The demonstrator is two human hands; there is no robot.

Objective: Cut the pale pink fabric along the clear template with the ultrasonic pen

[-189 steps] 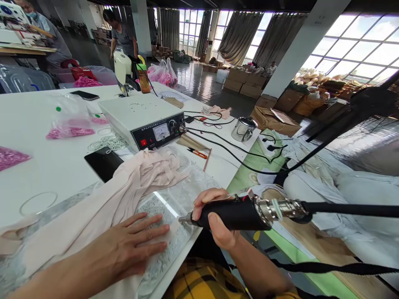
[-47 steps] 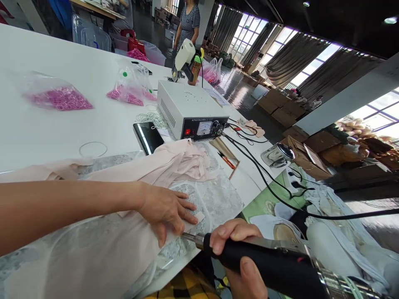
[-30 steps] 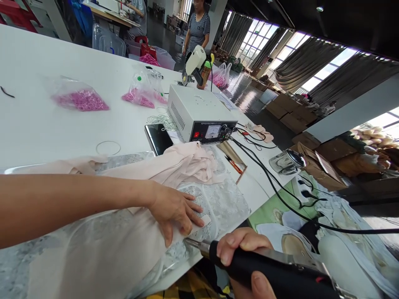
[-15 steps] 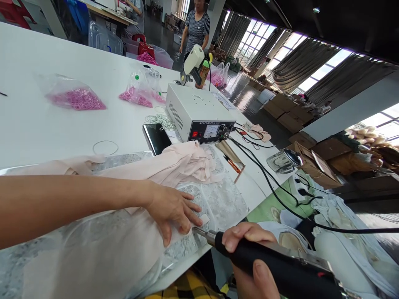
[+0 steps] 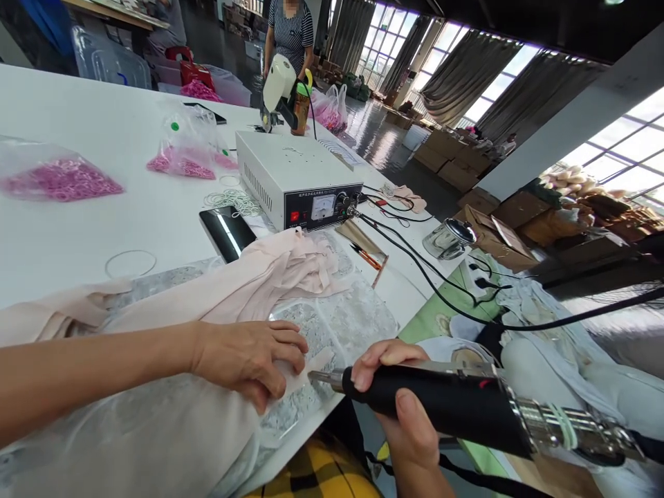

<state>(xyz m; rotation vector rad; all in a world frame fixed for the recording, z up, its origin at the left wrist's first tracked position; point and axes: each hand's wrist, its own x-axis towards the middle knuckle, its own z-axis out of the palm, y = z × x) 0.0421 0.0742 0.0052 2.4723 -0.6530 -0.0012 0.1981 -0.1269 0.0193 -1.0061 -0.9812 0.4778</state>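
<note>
Well, pink bag [image 5: 67, 181]: leftmost of what I note from afar, well back from the near edge of the worktop [image 5: 57, 238].
Pale cloth [image 5: 155, 436]: along that near edge, partly on a mottled mat [image 5: 368, 304], a narrow strip poking out beyond my fingers.
Phone [image 5: 223, 234]: black, behind the cloth pile [image 5: 249, 273].
Left grip [image 5: 241, 356]: fingers bent, down on the pale cloth; whether they pinch it, I cannot tell.
Box [image 5: 295, 162]: meter-fronted, back from the mat.
Right grip [image 5: 397, 394]: clamped round the black tool [image 5: 440, 408], its metal tip just beside the strip.
Mug [image 5: 447, 238]: lidded, by the near right corner.
</note>
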